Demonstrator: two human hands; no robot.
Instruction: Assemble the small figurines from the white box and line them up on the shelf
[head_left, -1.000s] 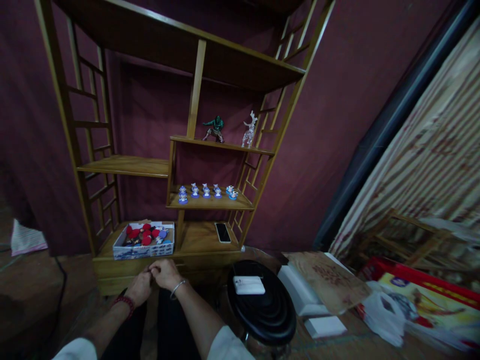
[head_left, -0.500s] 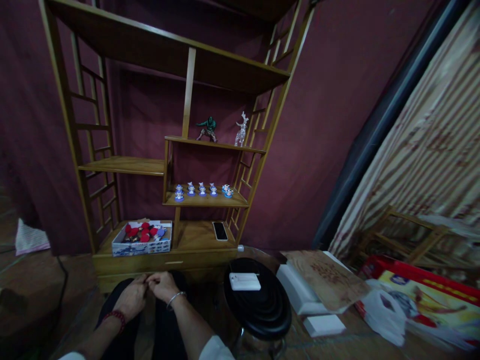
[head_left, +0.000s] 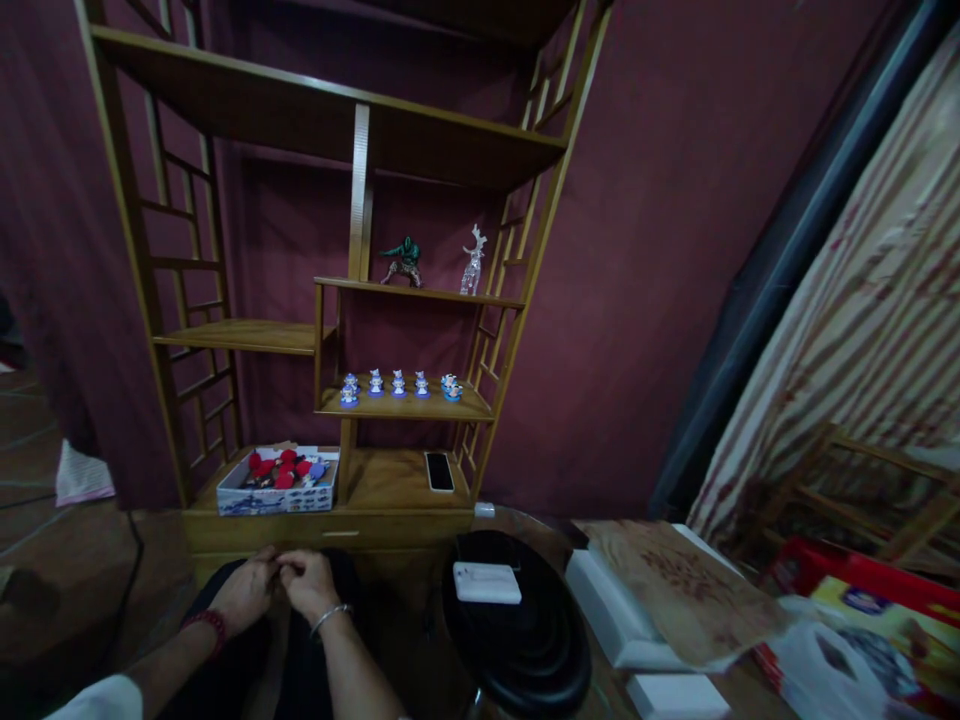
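Note:
My left hand, with a red beaded bracelet at the wrist, rests over my lap with its fingers curled. Beside it and touching it at the fingertips is my right hand, which wears a silver bangle and is closed too. Whatever may be between the fingers is too small or hidden to make out. Just beyond my hands stands a wooden shelf unit with a drawer front. On its bottom board, an open box holds several red and purple figurines. A phone lies on the same board, to the right.
Small purple figurines stand on the middle shelf. Above them are a green figure and a clear deer figurine. A black stool at my right carries a white power bank. White boxes and a plastic bag lie farther right.
The view has shifted slightly, so the shelf and my hands sit a little farther left. My hands stay together in nearly the same pose, and nothing on the shelves has moved.

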